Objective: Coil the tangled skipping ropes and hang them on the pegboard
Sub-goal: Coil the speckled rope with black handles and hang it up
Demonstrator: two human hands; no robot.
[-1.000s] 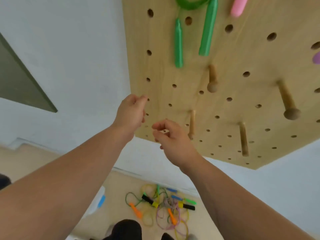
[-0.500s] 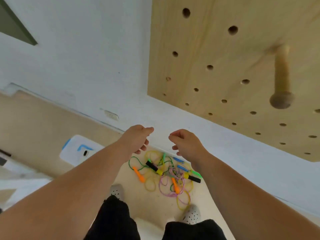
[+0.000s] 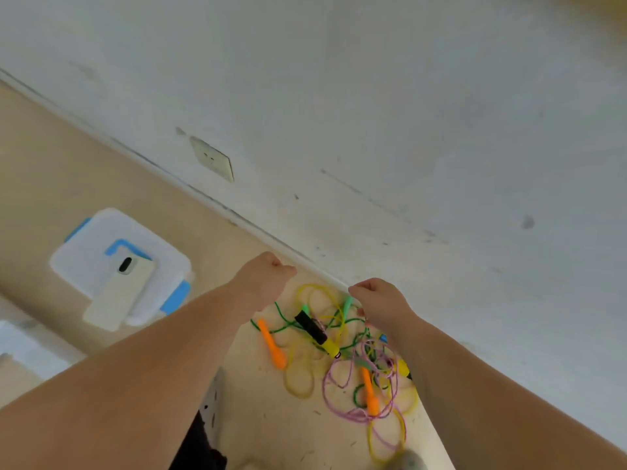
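Left hand [image 3: 263,283], right hand [image 3: 381,301]: fingers loosely curled, holding nothing | ropes [image 3: 314,329] tangled on floor [image 3: 271,418] at 6 o'clock, below hands | box [image 3: 101,245] at 9 o'clock

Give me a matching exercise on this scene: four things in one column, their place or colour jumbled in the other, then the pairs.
Column one
1. phone
2. wall socket
3. leftmost orange handle
4. box clips

Column two
A. blue
B. on the floor, in the tangle of skipping ropes
C. set in the wall
D. lying on the white box

Pairs: 1-D, 2-C, 3-B, 4-A
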